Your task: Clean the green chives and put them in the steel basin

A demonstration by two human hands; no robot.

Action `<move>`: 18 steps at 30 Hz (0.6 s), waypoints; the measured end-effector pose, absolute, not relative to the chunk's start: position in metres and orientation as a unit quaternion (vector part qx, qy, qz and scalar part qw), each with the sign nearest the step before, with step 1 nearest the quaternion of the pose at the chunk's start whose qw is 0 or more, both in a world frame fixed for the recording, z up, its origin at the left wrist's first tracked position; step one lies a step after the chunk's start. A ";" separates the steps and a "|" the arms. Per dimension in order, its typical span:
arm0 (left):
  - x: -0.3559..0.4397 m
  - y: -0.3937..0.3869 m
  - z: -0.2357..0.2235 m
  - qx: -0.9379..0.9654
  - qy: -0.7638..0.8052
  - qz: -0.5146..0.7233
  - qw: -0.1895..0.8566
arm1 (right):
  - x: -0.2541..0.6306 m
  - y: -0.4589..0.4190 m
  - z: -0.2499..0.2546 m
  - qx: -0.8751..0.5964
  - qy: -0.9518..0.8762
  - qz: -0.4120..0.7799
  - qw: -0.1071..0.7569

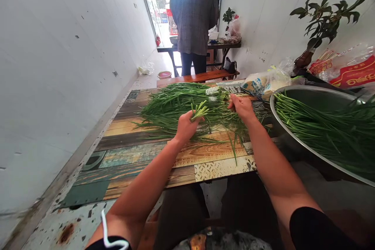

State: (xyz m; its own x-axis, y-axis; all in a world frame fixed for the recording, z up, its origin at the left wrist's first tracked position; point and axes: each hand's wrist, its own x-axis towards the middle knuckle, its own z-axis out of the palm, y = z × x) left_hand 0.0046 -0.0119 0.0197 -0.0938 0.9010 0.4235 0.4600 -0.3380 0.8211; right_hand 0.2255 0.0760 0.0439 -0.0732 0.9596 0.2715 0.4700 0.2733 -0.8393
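A loose pile of green chives [172, 107] lies across a low table [140, 164] with a patchwork wood pattern. My left hand [186, 127] is closed round a small bunch of chives [199, 111], its cut pale ends sticking up. Over the right side of the pile, my right hand [241, 107] has its fingers pinched on chive stalks. A large metal basin [295, 95] at the right holds more chives [328, 129] laid lengthwise.
A white wall runs along the left. A person in a checked jacket [193, 11] stands with their back to me at a far table [222, 45]. A wooden bench [199, 77], plastic bags [266, 82], a potted plant [322, 23] and red packets [356, 72] sit beyond.
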 end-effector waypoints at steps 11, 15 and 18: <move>0.009 -0.009 0.023 0.464 0.465 0.700 0.280 | 0.231 0.070 0.049 -0.570 -0.810 0.085 0.111; 0.008 -0.008 0.022 0.462 0.485 0.690 0.274 | 0.237 0.072 0.047 -0.500 -0.840 0.171 0.125; 0.006 -0.007 0.020 0.484 0.495 0.677 0.251 | 0.236 0.072 0.046 -0.447 -0.813 0.263 0.264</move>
State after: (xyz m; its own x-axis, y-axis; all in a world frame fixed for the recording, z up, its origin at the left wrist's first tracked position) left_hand 0.0059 -0.0068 0.0204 -0.4057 0.8189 0.4060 0.1392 -0.3836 0.9129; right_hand 0.2363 0.0724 0.0462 -0.4601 0.8663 0.1946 0.5885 0.4617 -0.6637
